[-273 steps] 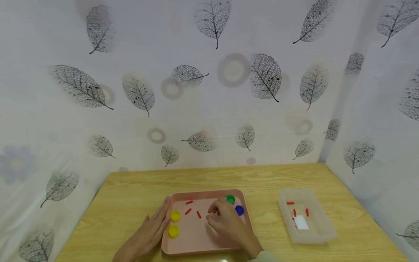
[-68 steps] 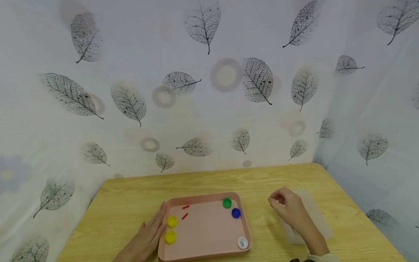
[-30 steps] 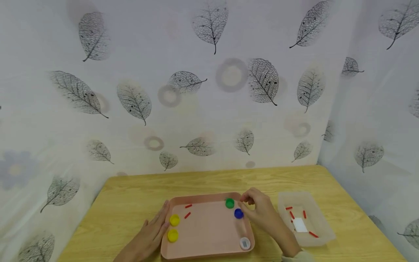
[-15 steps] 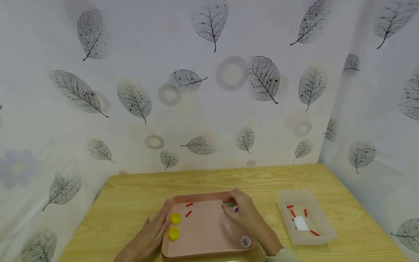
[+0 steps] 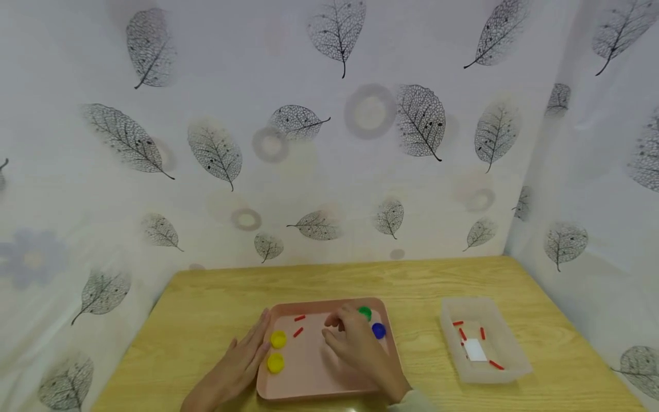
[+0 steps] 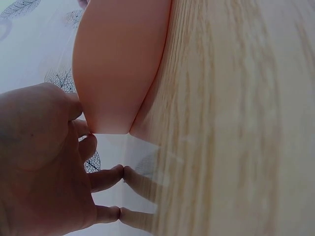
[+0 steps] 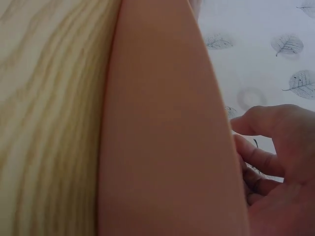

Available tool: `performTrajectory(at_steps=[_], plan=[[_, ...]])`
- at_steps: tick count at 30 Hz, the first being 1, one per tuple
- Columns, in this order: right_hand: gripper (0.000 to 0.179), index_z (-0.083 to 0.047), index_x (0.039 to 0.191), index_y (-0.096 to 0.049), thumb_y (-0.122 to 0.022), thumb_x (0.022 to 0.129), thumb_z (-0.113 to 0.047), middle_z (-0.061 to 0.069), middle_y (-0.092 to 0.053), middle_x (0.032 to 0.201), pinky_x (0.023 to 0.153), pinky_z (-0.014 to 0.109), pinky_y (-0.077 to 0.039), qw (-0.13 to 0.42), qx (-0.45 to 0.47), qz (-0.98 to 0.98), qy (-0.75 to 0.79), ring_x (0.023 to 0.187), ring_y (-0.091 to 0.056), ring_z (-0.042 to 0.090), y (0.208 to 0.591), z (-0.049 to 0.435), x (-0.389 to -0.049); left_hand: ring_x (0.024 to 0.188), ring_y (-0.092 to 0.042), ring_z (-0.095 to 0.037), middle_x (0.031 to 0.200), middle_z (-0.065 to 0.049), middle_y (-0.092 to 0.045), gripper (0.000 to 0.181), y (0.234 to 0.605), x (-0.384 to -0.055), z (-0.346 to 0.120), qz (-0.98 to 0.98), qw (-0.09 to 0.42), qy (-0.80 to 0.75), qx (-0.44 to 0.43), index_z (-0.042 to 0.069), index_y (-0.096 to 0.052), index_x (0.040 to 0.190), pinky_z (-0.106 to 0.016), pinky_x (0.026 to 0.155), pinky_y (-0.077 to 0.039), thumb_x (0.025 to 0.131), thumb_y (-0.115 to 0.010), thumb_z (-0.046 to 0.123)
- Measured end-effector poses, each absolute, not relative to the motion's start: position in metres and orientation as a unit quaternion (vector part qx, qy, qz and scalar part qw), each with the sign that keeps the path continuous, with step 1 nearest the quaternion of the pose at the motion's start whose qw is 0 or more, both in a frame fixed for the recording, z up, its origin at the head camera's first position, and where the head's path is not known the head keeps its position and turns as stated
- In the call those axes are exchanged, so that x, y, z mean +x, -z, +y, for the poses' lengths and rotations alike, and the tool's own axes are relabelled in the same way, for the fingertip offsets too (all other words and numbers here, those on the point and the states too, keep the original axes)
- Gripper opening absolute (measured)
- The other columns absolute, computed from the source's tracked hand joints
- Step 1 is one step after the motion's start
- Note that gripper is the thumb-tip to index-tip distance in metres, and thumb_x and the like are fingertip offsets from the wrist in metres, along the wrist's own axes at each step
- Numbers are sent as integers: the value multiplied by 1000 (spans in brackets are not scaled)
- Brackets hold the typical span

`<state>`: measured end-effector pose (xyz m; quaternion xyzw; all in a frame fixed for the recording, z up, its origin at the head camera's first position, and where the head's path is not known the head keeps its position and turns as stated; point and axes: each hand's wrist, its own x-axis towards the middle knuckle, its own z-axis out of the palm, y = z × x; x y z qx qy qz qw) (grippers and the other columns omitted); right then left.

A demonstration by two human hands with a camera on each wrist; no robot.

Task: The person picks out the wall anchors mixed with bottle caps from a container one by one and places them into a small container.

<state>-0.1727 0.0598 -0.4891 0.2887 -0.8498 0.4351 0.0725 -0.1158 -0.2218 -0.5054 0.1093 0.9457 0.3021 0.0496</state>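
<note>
A pink tray (image 5: 309, 389) lies on the table. My left hand (image 5: 239, 363) rests along its left side with straight fingers, beside two yellow round caps (image 5: 275, 363). Two short red sticks (image 5: 298, 332) lie in the tray's upper left. Over the tray's middle is my right hand (image 5: 357, 349), fingers loosely bent, thumb and forefinger apart, nothing visible between them. A green cap (image 5: 365, 313) and a blue cap (image 5: 378, 331) sit just right of it. In the right wrist view the tray wall (image 7: 162, 123) partly hides the fingertips. The tray's lower right corner is covered by my right arm.
To the right stands a translucent white box (image 5: 491, 375) holding several red sticks (image 5: 483, 333) and a white rectangular piece (image 5: 475, 350). The wooden table (image 5: 216, 292) meets a leaf-printed curtain (image 5: 319, 171) at the back and sides.
One red stick has left the tray and the box shows one more. My right hand went to the box, then came back left over the tray. My left hand stays at the tray's side.
</note>
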Motion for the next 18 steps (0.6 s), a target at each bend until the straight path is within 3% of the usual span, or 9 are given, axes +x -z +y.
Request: performTrajectory(at_steps=[18], plan=[[8,-7,91,-70,-77,86,-6,-1,-58,89,73,25,-52,23,216,-855,-471,83,-54,12,509,15,-169,153,-22,-35,171,-3,-6,62,503,-117,-222,948,58,-294,108,18,-5,167,-82,109,-10,114,-28,40]])
